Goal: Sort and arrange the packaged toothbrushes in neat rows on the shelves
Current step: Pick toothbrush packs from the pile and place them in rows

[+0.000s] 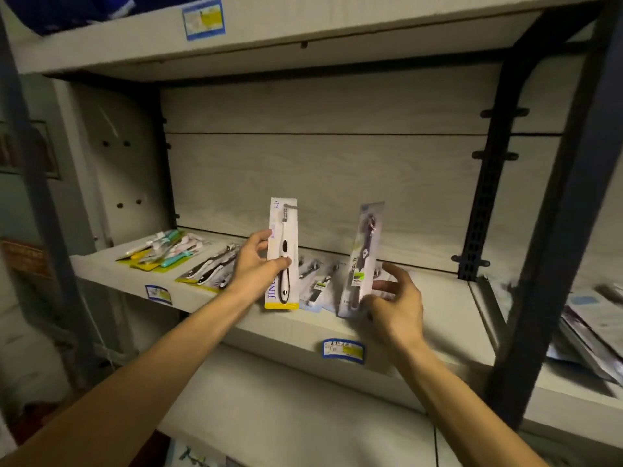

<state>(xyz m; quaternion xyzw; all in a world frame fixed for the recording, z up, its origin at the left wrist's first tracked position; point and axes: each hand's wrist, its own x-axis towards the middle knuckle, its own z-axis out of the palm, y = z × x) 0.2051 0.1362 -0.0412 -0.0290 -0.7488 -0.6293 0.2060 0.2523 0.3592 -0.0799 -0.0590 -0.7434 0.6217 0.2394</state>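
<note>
A: What does each hand hold?

B: The left hand grips a white-and-yellow toothbrush pack, thumb across the front and fingers curled round its left edge. The pack stands upright, its lower edge at the front of the middle shelf. The right hand holds a second, pale pack with a purple brush by its lower end: the thumb lies against the bottom corner, the fingers are spread loosely behind it. This pack leans slightly to the right.

A: So two packs are in hand. How many lie on the shelf?

B: Three groups can be told apart. At far left, a heap of pastel brushes on yellow cards; the count is unclear, perhaps four or five. Next to it, black-and-white brushes on a yellow-edged card, partly hidden by the left wrist. Between the two raised packs lie several flat packs, overlapping; blur prevents a count.

A: And elsewhere?

B: A loose stack of packs lies on the neighbouring shelf at right, past the dark upright post. Three blue-bordered price labels show: one on the upper shelf edge, two on the middle shelf's front edge.
</note>
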